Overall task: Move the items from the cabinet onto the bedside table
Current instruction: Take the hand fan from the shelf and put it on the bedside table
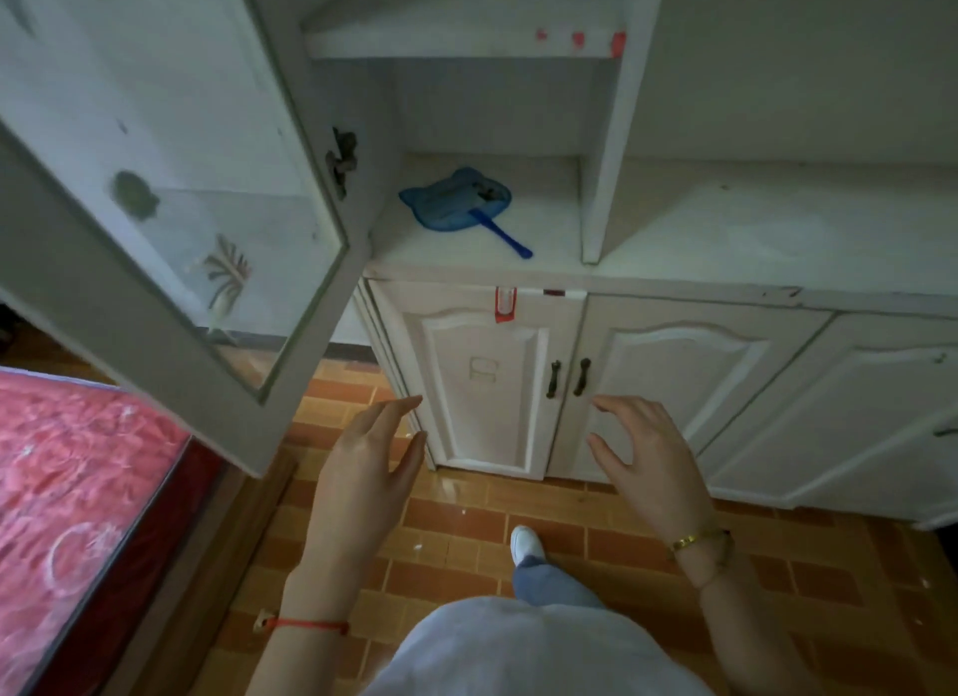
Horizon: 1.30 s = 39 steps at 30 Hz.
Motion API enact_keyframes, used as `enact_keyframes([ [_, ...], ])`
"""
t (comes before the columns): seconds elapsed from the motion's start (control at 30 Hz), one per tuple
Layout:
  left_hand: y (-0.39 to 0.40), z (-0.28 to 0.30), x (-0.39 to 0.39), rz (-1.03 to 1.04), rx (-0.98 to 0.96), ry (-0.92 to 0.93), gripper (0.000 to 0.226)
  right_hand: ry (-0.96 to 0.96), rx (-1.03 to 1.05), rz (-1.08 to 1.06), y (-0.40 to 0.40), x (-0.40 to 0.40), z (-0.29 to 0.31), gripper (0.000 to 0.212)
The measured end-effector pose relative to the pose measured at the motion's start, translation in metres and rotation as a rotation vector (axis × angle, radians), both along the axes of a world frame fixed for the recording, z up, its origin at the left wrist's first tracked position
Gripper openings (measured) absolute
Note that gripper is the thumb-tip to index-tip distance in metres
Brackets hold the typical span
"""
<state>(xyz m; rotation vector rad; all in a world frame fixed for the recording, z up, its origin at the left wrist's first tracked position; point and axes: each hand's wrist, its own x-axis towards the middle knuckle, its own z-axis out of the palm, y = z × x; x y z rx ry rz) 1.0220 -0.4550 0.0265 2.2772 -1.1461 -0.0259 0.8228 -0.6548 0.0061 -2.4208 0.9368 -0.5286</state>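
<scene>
A blue cat-shaped hand fan (456, 203) with a blue handle lies flat on the lower shelf of the open white cabinet (482, 260). The shelf above it shows nothing on its visible edge. My left hand (363, 472) hovers low in front of the lower cabinet doors, fingers spread, holding nothing. My right hand (648, 462) hovers beside it at the same height, fingers apart and empty. Both hands are well below the fan. No bedside table is in view.
The cabinet's glass door (171, 239) swings open to the left, over the corner of a bed with a red cover (78, 514). Two shut lower doors with dark handles (567, 378) face me. Orange tiled floor (466, 524) lies underfoot.
</scene>
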Motion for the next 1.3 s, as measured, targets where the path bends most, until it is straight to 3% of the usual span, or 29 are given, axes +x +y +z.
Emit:
enact_keyframes([
  [0.3, -0.125, 0.003, 0.082, 0.169, -0.017, 0.017, 0.037, 0.023, -0.038, 0.125, -0.136, 0.104, 0.023, 0.039],
  [0.53, -0.188, -0.006, 0.150, 0.257, -0.028, 0.028, 0.035, -0.024, -0.087, 0.251, -0.194, 0.204, 0.021, 0.035],
  [0.77, -0.228, -0.014, 0.200, 0.248, -0.003, 0.004, 0.034, 0.011, -0.040, 0.187, -0.229, 0.278, 0.001, 0.036],
  [1.03, -0.242, -0.024, 0.221, 0.217, -0.002, 0.013, 0.033, 0.095, 0.014, 0.098, -0.235, 0.310, -0.017, 0.026],
  [1.3, -0.233, -0.035, 0.208, 0.258, -0.052, 0.063, 0.030, -0.022, 0.138, 0.027, -0.217, 0.281, -0.014, 0.017],
])
